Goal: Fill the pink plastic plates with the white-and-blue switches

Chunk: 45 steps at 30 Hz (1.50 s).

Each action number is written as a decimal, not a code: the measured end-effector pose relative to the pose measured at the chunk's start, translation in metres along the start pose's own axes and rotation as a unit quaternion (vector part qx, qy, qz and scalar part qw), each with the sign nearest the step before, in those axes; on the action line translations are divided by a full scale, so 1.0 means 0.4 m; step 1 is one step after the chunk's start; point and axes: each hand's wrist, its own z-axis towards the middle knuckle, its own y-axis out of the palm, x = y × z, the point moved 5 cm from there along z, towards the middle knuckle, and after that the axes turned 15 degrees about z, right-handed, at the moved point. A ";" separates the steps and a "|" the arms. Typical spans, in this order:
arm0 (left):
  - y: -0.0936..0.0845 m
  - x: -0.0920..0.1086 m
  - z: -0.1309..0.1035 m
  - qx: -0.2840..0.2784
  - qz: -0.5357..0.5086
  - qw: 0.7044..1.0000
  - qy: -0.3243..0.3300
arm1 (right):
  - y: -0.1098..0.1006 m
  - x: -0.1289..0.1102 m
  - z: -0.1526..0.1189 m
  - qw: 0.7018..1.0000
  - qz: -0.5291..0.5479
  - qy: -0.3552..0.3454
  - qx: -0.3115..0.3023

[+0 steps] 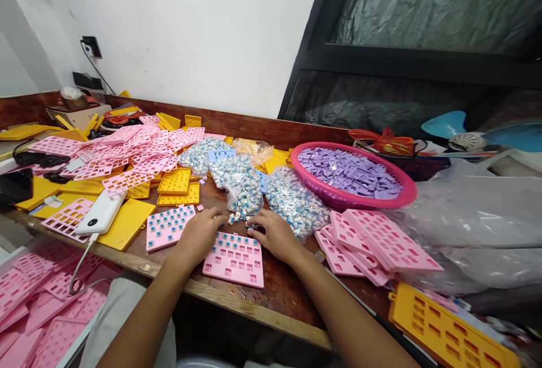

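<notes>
A pink plate with square slots (234,269) lies flat near the table's front edge, blue-topped switches filling part of its upper rows. My left hand (202,236) is over its upper left corner, fingers bent toward loose switches (237,217). Past the plate's upper right corner, my right hand (273,232) has its fingertips curled down at the same switches; what they pinch is too small to make out. Left of my left hand is another pink plate (167,227) with blue switches. Clear bags of switches (241,182) lie just beyond both hands.
A pink basket (406,193) of purple pieces stands at the right, behind stacked pink plates (389,238). Pink and yellow plates (127,224) pile up at the left around a white phone (101,213) with a cable. A yellow plate (449,328) lies at the lower right.
</notes>
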 end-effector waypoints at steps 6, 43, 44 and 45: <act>0.045 -0.005 0.009 -0.032 -0.064 0.996 0.048 | -0.017 0.002 -0.001 0.999 -0.033 0.009 -0.006; -0.011 0.016 -0.108 0.005 -0.209 0.978 -0.023 | -0.012 -0.078 -0.013 0.952 0.294 -0.003 -0.083; -0.011 0.017 -0.108 0.007 -0.203 0.979 -0.022 | -0.011 -0.076 -0.013 0.953 0.293 0.000 -0.083; -0.011 0.018 -0.108 0.007 -0.196 0.980 -0.020 | -0.009 -0.074 -0.014 0.953 0.292 0.004 -0.083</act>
